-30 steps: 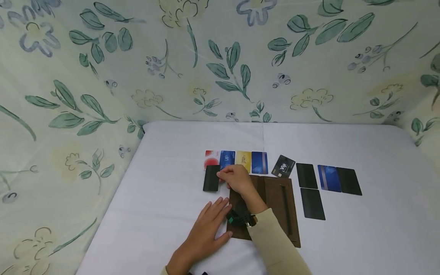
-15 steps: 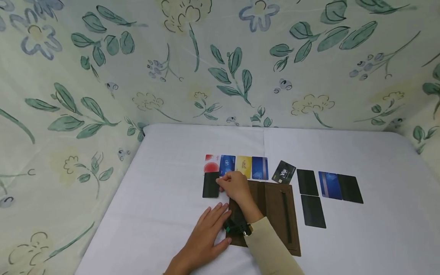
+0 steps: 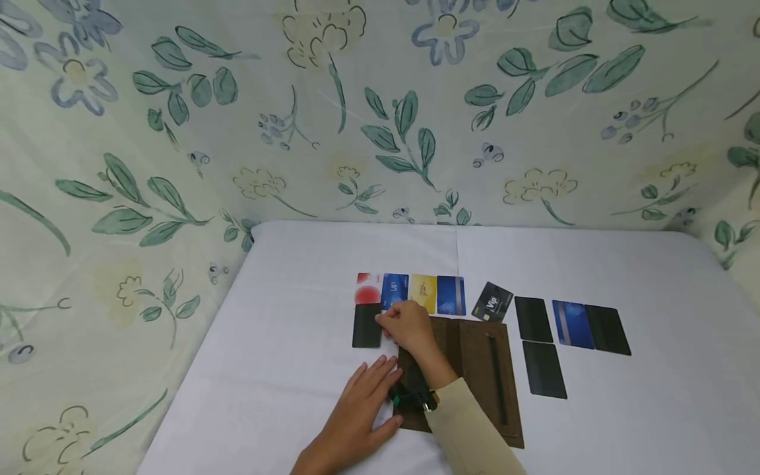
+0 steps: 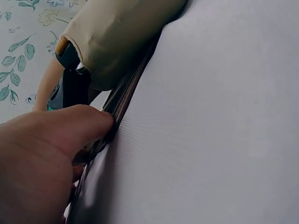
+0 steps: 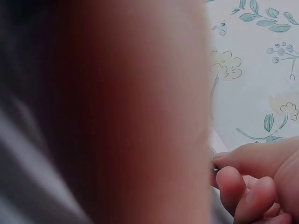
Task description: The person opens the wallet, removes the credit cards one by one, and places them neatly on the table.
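A black card [image 3: 367, 326] lies just below the red and white card [image 3: 368, 288], at the left end of a card row. My right hand [image 3: 410, 326] pinches its right edge between thumb and fingers; in the right wrist view the thumb [image 5: 261, 156] meets the curled fingers, and the card is mostly hidden. Beneath my right forearm a brown wallet [image 3: 475, 369] is spread flat. With fingers extended, my left hand [image 3: 362, 402] rests at the wallet's left edge; the left wrist view shows its thumb [image 4: 93, 122] on that edge.
Blue [image 3: 394, 290], yellow [image 3: 423, 291] and striped blue cards [image 3: 451, 295] continue the row. A tilted black Vip card [image 3: 493, 302] sits right of it. Further right lie black cards [image 3: 544, 369] and another striped blue card [image 3: 572, 323]. Floral cloth [image 3: 380, 132] hangs behind the white table [image 3: 665, 409].
The black card has moved slightly toward me, from overlapping the red and white card in view to sitting just below it. The right hand stays at its edge; the left hand barely moves.
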Tool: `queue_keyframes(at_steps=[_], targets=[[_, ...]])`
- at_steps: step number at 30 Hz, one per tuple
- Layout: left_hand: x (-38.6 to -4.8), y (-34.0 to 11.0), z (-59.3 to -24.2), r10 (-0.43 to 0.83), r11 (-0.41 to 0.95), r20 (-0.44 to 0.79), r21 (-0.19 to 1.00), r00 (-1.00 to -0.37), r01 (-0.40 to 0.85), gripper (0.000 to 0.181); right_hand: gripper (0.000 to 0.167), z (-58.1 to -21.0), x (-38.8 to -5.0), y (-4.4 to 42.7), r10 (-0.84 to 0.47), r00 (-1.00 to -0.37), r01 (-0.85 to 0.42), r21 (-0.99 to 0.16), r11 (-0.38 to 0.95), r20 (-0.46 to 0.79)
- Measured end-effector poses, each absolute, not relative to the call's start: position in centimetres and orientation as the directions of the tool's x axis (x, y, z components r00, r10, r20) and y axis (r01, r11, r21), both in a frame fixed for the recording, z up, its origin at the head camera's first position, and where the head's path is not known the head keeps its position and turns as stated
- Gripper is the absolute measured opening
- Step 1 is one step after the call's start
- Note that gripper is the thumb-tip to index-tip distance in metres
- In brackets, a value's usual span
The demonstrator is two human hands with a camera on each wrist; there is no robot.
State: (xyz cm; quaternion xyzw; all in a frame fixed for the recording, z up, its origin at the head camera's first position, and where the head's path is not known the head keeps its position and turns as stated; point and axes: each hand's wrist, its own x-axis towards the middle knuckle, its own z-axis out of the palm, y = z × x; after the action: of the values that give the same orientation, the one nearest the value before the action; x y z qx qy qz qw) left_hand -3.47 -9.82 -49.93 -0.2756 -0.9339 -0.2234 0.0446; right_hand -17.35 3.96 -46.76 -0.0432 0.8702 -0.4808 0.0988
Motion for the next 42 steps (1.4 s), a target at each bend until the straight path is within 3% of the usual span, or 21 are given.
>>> queue_keyframes(at_steps=[42], targets=[[-3.39,-9.64,-49.68,0.495,0.753,0.201,0.387,-0.846,0.532,0.063,0.025,-46.71,-17.17,4.39,-0.293,-0.946,-0.06,-0.807,0.587,-0.143]])
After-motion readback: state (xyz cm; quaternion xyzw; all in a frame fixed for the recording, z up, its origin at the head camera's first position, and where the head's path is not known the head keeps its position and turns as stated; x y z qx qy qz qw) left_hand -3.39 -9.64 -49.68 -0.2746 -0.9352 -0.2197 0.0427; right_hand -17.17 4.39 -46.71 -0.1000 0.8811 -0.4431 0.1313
